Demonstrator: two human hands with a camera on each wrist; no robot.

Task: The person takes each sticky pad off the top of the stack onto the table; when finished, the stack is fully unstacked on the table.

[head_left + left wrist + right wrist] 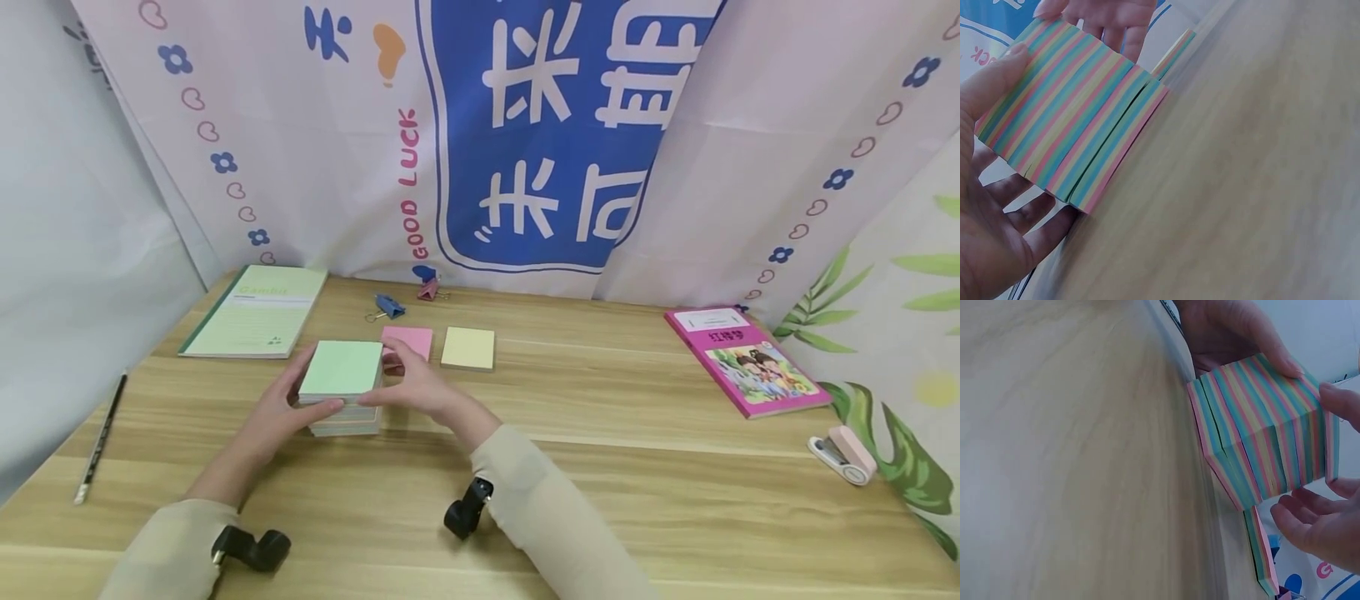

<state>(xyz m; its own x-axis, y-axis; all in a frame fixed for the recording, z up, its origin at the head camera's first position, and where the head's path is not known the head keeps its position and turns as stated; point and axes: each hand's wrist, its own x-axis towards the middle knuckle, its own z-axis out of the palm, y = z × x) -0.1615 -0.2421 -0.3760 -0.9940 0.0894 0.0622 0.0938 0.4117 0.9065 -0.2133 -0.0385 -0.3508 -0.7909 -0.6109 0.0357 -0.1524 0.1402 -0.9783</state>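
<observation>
A tall stack of sticky note pads [341, 367] stands on the left part of the table, green sheet uppermost. Its sides show pink, yellow, blue and green stripes in both wrist views. My left hand [279, 410] grips it from the left, thumb on the near face and fingers round the far side. From the right, my right hand [420, 383] holds the upper part, thumb near the front corner and fingers behind. In the right wrist view the top pad [1331, 447] sits slightly apart from those below. A pink sticky note pad [416, 337] lies just behind my right fingers.
Beside the pink pad lies a yellow pad [468, 347]. Behind are a blue binder clip [389, 306] and a pink binder clip [429, 289]. A green notebook [255, 312] and a pencil [101, 437] lie left; a pink book [746, 362] and a stapler [843, 456] lie right.
</observation>
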